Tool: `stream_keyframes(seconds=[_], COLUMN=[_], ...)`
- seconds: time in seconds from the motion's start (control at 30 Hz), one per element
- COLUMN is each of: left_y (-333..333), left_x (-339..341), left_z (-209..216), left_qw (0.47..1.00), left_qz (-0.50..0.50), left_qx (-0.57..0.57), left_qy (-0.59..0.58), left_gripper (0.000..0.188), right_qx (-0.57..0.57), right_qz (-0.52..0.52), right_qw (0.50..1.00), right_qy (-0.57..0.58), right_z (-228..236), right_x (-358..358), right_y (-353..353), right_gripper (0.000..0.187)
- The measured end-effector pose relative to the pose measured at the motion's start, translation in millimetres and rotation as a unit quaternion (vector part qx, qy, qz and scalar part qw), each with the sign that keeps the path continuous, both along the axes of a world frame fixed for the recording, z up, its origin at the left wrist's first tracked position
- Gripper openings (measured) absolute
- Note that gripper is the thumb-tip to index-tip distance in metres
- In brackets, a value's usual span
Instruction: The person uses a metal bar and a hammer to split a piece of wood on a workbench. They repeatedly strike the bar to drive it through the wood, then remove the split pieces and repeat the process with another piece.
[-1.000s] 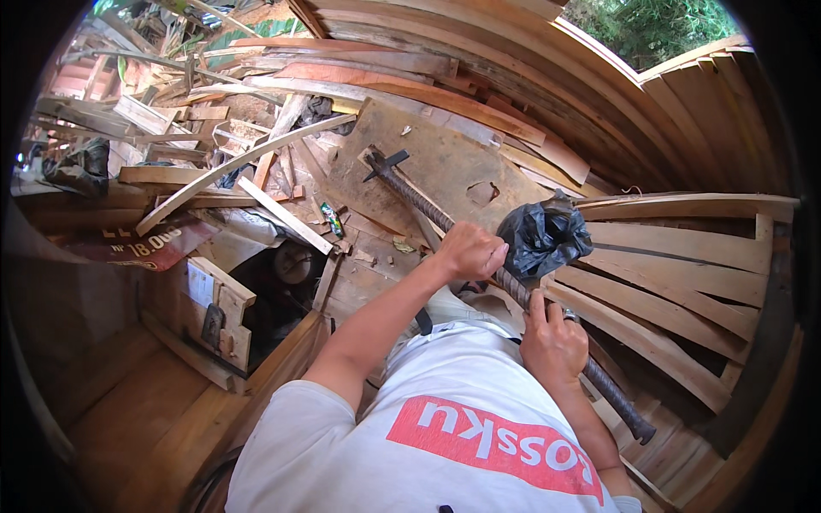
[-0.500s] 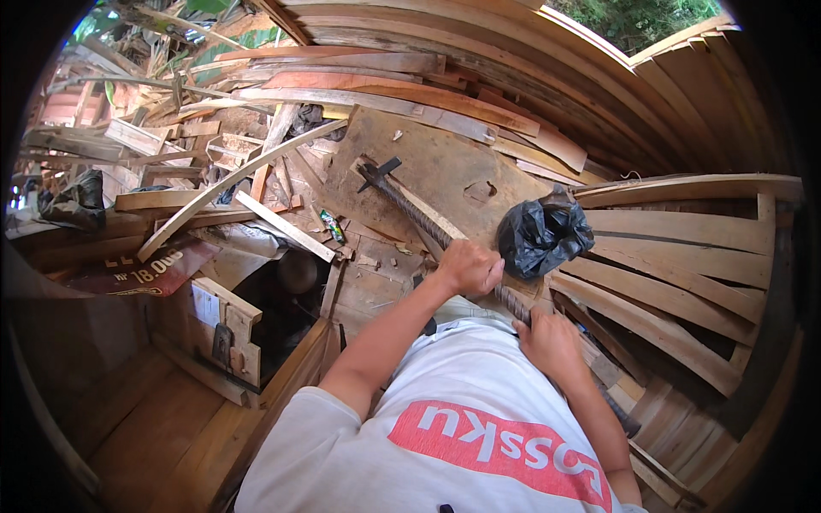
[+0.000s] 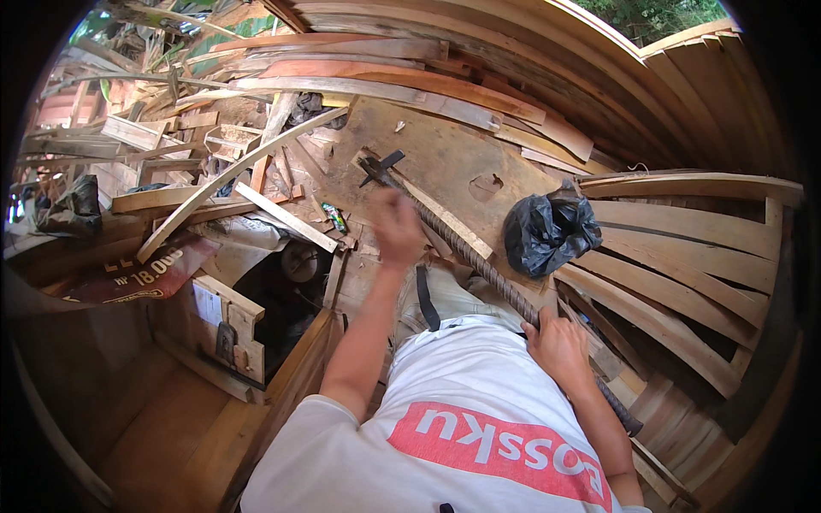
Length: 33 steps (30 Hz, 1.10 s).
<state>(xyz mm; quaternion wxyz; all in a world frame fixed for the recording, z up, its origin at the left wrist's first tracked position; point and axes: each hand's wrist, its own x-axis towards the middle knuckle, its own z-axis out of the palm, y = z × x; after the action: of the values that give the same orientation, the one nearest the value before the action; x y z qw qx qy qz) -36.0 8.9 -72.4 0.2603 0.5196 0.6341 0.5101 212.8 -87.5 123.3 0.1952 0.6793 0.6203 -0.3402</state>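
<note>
A long ribbed steel bar slants across in front of me, with a dark crosspiece at its far end. My right hand is closed around its nearer part, beside my shirt. My left hand is up near the far end, just left of the bar; its fingers are blurred, and I cannot tell whether they touch it. A narrow pale wood strip lies alongside the bar, its far end by the crosspiece. The bar's near end shows beyond my right forearm.
Under the bar's far end lies a worn brown board with a hole. A black plastic bag stands right of the bar. Slatted wood is at right, stacked planks behind. Scrap wood and an open wooden box are at left.
My left hand has let go of the bar's middle and moved forward and left, toward the crosspiece. My right hand stays on the bar.
</note>
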Motion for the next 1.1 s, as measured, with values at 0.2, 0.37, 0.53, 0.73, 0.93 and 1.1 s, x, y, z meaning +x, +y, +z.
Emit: stream_keyframes(seconds=[0.2,0.37,0.53,0.73,0.93,1.1], left_y=[55.3,90.6,96.0,94.4,96.6,94.8], left_x=[-110.1,-117.6,-116.7,-117.7,-120.0,-120.9], left_z=[-48.5,-64.5,-64.0,-65.3,-73.0,-73.7], left_qw=[0.986,0.95,0.937,0.936,0.939,0.937], left_qz=[-0.001,-0.132,-0.203,-0.207,-0.232,-0.222], left_qx=[-0.145,-0.272,-0.258,-0.272,-0.229,-0.258], left_qy=[0.086,0.074,0.122,0.087,0.111,0.079], left_gripper=[0.047,0.048,0.031,0.026,0.027,0.026], right_qx=[-0.008,-0.001,0.01,0.003,0.019,0.029], right_qz=[0.003,-0.001,-0.001,-0.001,0.008,-0.006], right_qw=[1.0,1.0,1.0,1.0,1.0,1.0], right_qy=[-0.004,-0.007,-0.004,-0.015,-0.003,0.005], right_z=[-0.1,-15.1,-15.8,-36.5,-42.1,-64.3], right_x=[-1.6,0.1,1.7,8.2,13.9,20.5], right_y=[0.7,-11.1,-11.4,-25.4,-27.3,-41.1], right_gripper=[0.03,0.031,0.032,0.033,0.034,0.035])
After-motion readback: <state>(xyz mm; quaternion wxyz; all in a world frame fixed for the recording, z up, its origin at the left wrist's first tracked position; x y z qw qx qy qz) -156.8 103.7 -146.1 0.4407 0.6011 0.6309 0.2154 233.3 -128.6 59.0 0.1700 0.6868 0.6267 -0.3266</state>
